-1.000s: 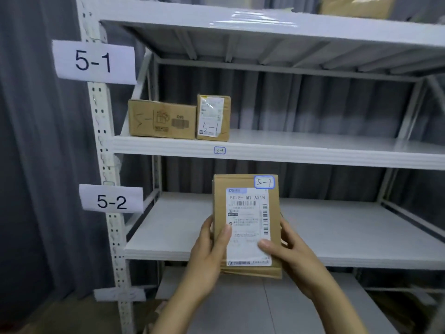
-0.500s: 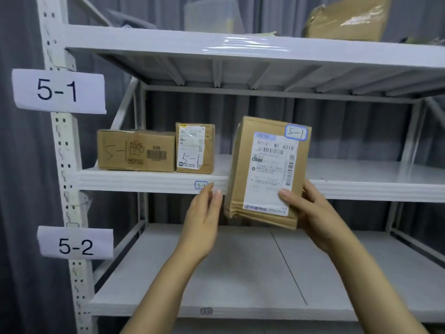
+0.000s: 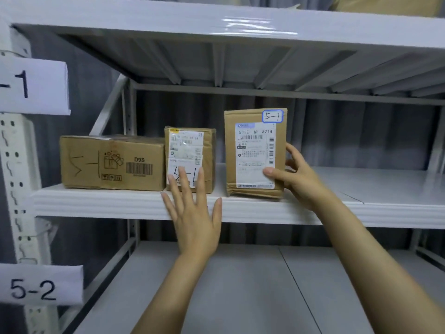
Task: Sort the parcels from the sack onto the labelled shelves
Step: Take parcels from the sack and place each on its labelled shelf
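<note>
1. The right hand (image 3: 292, 175) grips a parcel (image 3: 252, 153) by its right edge, thumb on the front label.
2. The parcel stands upright on the shelf (image 3: 96, 203), with "5-1" written on its corner sticker.
3. The left hand (image 3: 192, 213) is flat with fingers spread, in front of the shelf rim and a small parcel (image 3: 209, 153); contact is unclear.
4. A box (image 3: 110, 162) touches the small parcel's left side.
5. The lower tag (image 3: 41, 288) reads "5-2".

This is a parcel storeroom or sorting depot. White steel racking with a punched upright (image 3: 14, 165) carries deep shelves. The lower sign (image 3: 36, 289) taped to it reads "5-2"; the upper sign (image 3: 31, 83), cut by the edge, reads "-1". One shelf (image 3: 108, 206) holds a carton (image 3: 96, 165), a small parcel (image 3: 190, 150) and a tall parcel (image 3: 252, 150), with courier labels, barcodes and handwritten "5-1" marks. A grey curtain (image 3: 361, 133) hangs behind.
</note>
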